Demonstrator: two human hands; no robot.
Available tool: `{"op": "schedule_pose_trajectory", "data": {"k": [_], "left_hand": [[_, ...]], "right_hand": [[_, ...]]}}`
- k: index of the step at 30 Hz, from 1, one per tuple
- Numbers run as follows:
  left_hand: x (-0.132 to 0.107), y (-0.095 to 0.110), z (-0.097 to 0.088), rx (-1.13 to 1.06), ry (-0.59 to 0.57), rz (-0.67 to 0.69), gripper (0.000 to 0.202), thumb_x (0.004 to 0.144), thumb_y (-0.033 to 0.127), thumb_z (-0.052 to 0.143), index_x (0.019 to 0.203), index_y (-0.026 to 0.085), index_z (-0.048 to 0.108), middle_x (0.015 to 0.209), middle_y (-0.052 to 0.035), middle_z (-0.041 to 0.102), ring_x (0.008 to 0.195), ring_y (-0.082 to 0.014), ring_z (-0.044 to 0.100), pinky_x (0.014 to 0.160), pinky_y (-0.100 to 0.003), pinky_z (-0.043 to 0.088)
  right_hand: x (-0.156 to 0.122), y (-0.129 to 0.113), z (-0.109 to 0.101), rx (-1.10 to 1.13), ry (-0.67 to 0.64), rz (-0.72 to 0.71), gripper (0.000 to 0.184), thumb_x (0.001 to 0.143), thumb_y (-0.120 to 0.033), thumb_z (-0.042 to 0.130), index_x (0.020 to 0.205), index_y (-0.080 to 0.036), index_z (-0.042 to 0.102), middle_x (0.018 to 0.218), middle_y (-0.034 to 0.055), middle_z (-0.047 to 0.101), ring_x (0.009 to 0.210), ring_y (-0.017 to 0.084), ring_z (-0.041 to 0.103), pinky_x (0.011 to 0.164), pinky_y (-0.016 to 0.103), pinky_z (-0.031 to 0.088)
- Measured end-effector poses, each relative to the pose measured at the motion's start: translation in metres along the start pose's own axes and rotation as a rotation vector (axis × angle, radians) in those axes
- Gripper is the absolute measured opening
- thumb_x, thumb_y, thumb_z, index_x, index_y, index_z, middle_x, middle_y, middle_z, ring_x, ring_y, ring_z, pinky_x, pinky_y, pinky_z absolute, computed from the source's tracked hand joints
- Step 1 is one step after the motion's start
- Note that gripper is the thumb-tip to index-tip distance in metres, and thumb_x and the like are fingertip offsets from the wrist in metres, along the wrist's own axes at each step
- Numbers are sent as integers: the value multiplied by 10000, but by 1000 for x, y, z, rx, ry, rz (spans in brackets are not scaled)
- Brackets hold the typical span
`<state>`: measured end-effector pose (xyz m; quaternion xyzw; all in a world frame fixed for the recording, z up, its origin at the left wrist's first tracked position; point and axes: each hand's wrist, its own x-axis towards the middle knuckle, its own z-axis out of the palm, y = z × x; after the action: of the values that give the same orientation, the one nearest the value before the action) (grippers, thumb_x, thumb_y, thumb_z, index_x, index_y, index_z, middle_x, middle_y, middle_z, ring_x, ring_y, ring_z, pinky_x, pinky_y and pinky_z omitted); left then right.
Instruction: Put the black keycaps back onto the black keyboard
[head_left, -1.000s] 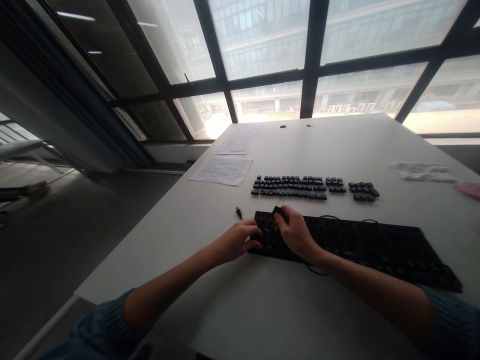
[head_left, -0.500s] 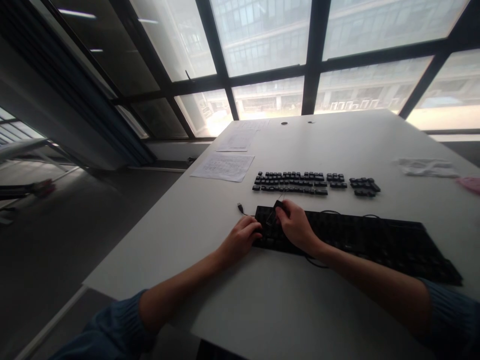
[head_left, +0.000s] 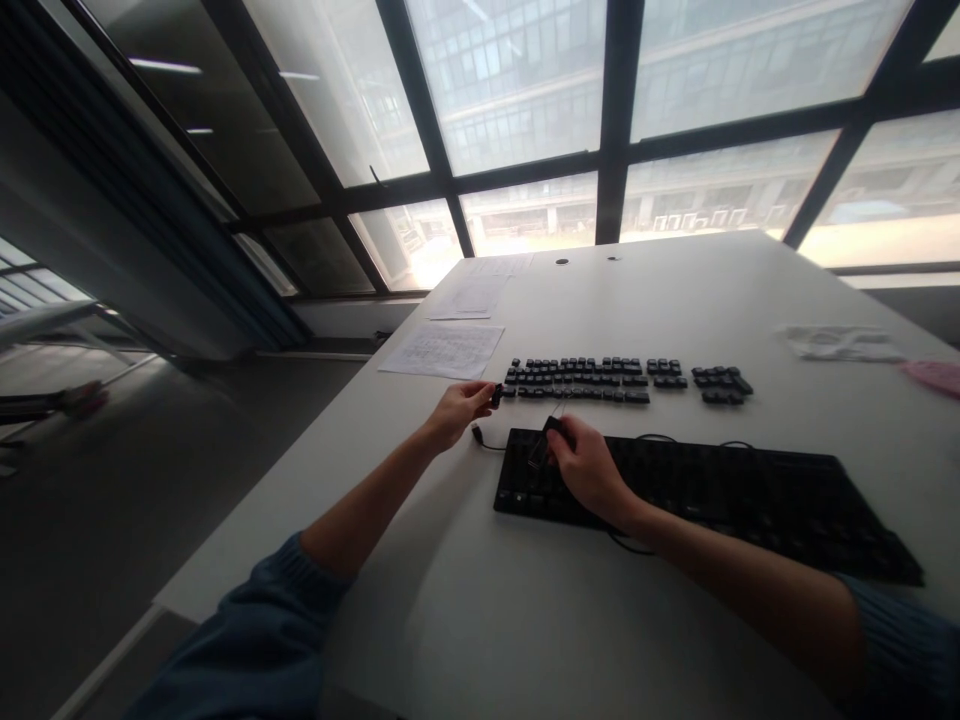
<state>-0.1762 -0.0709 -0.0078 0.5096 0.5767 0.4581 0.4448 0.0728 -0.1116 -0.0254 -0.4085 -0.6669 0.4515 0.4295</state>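
Having left the keyboard [head_left: 720, 482], toward the surface's [head_left: 480, 600] near edge, the left hand [head_left: 457, 412] pinches a dark keycap [head_left: 496, 396] by the keycap rows' [head_left: 574, 379] left end, apparently one more removed; the right hand [head_left: 591, 468] has its grip closed round a wire puller [head_left: 553, 425].

Dark-framed windows [head_left: 517, 85], hazy daylight outside; blue curtain [head_left: 161, 190] left; grey floor [head_left: 247, 440]; white table [head_left: 675, 300]

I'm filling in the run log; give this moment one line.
left hand: pinching key; right hand: holding wire tool over keyboard; loose keys: rows beyond keyboard
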Motion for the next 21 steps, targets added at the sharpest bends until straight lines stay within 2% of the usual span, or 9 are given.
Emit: {"op": "schedule_pose_trajectory", "data": {"k": [3, 6, 10, 12, 15, 21], "left_hand": [[4, -2, 2, 53, -12, 35, 539, 758, 583, 746, 1021, 113, 725, 884, -107, 727, 738, -164, 667, 644, -273, 520], [5, -3, 2, 230, -32, 138, 490, 804, 556, 712, 1006, 110, 723, 826, -91, 717, 722, -182, 668, 651, -297, 535], [6, -9, 3, 602, -16, 385, 280, 882, 392, 670, 993, 142, 733, 894, -80, 694, 768, -180, 642, 731, -315, 533], [6, -12, 4, 756, -50, 511, 193, 907, 296, 638, 1006, 159, 731, 951, -78, 671, 832, -187, 628, 798, -333, 527], [5, -15, 7, 911, -97, 631, 167, 909, 196, 610, 1034, 176, 719, 992, -78, 642, 950, -218, 599, 905, -381, 502], [4, -17, 8, 949, -67, 674, 202, 900, 122, 597, 1070, 179, 689, 1021, -76, 639, 1012, -231, 570, 941, -399, 485]], "right_hand": [[1, 1, 1, 25, -5, 6, 185, 924, -320, 513, 773, -213, 526, 673, 2, 619, 606, 179, 587, 579, 281, 415], [1, 2, 2, 30, -8, 15, 180, 924, -316, 511, 773, -218, 517, 670, -5, 610, 608, 178, 587, 578, 279, 415], [1, 4, 3, 33, -10, 13, 170, 925, -314, 511, 785, -217, 525, 677, -6, 616, 613, 178, 589, 579, 277, 413], [1, 4, 2, 34, -9, 11, 171, 924, -316, 512, 785, -217, 526, 677, -6, 617, 616, 179, 592, 581, 277, 414], [1, 3, 2, 37, -5, 12, 176, 923, -319, 513, 781, -217, 526, 666, -7, 609, 610, 180, 594, 577, 278, 417], [1, 1, 1, 36, -7, 9, 181, 926, -323, 510, 778, -220, 529, 664, -6, 609, 611, 182, 590, 587, 283, 426]]}}
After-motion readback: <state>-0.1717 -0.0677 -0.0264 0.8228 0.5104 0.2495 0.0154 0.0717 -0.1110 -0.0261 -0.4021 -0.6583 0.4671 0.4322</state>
